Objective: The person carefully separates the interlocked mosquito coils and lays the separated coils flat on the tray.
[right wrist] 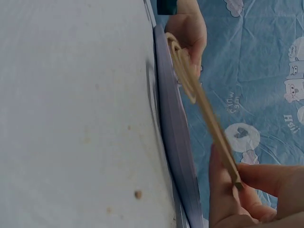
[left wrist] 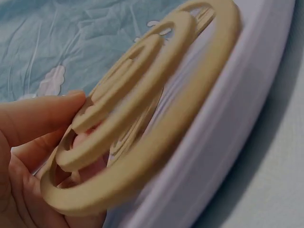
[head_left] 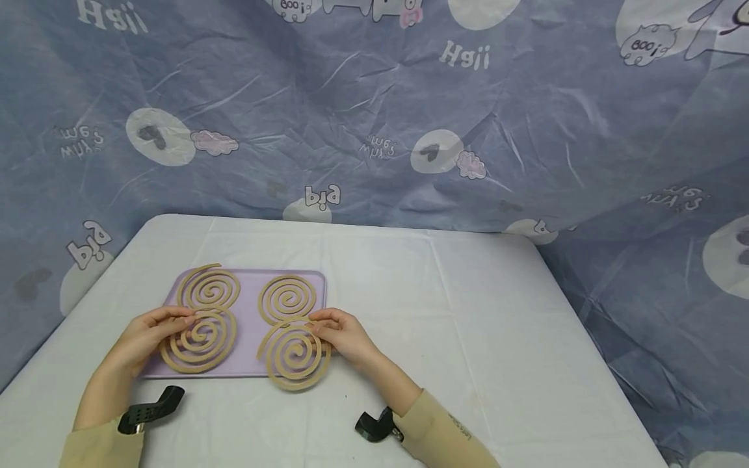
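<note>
Tan mosquito coils lie over a lilac tray at the table's left side. My left hand pinches the left edge of the front left coil, thumb above and fingers beneath; in the left wrist view this coil stands tilted over the tray's rim. On the other side, my right hand grips the right edge of the front right coil, which overhangs the tray's front edge. The right wrist view shows that coil edge-on, raised off the tray. Behind them rest a back left coil and a back right coil.
A white cloth covers the table. A blue printed curtain hangs behind and at the sides. Black wrist mounts sit on both forearms, near the tray's front.
</note>
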The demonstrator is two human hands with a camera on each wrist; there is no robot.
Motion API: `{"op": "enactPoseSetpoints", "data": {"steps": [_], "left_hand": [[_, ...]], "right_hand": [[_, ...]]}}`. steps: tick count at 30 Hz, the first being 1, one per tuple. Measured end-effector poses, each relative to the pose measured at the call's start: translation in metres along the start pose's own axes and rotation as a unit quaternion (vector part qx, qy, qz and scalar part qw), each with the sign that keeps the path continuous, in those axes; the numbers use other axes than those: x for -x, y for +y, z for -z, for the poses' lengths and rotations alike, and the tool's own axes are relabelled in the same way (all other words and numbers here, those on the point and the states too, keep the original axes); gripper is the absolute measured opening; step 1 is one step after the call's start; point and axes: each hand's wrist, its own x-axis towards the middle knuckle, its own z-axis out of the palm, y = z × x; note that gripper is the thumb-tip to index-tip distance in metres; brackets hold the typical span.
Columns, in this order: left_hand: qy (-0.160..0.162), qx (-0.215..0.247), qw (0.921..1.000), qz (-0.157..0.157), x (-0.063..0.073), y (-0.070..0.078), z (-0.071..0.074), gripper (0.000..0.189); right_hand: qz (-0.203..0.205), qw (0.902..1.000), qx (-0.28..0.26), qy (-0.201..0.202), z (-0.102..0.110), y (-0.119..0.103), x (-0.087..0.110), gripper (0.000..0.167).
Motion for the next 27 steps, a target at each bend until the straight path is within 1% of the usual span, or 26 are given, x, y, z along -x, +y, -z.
{"op": "enactPoseSetpoints", "data": {"steps": [3, 7, 10, 13, 16, 18, 21, 24, 27], "left_hand": [[-0.009, -0.034, 0.9994, 0.000, 0.000, -0.003, 0.000, 0.015], [-0.018, -0.056, 0.9982, -0.005, -0.001, -0.004, 0.001, 0.017], [-0.017, -0.079, 0.9965, -0.021, 0.000, -0.004, 0.001, 0.022], [-0.003, -0.128, 0.9912, -0.036, 0.000, -0.002, 0.001, 0.024], [0.016, -0.180, 0.9826, -0.042, 0.000, -0.001, 0.000, 0.026], [0.024, -0.208, 0.9770, -0.040, 0.001, 0.000, 0.000, 0.031], [0.033, -0.236, 0.9709, -0.029, 0.003, 0.003, 0.000, 0.036], [0.043, -0.252, 0.9668, -0.004, 0.004, 0.007, 0.000, 0.041], [0.045, -0.264, 0.9632, 0.018, 0.004, 0.009, 0.001, 0.046]], "right_hand": [[0.002, 0.9998, 0.022, 0.000, -0.003, 0.002, 0.000, 0.027], [0.016, 0.9988, 0.045, -0.004, -0.004, 0.006, -0.001, 0.027], [0.026, 0.9977, 0.062, -0.008, -0.004, 0.005, 0.000, 0.028], [0.034, 0.9958, 0.085, -0.010, -0.004, 0.004, 0.000, 0.028], [0.048, 0.9926, 0.111, -0.009, -0.004, 0.006, -0.001, 0.029], [0.054, 0.9913, 0.120, -0.008, -0.003, 0.006, -0.001, 0.029], [0.059, 0.9899, 0.129, 0.009, -0.003, 0.007, -0.001, 0.029], [0.052, 0.9885, 0.137, 0.036, -0.003, 0.007, -0.001, 0.028], [0.043, 0.9870, 0.145, 0.054, -0.002, 0.008, -0.001, 0.027]]}}
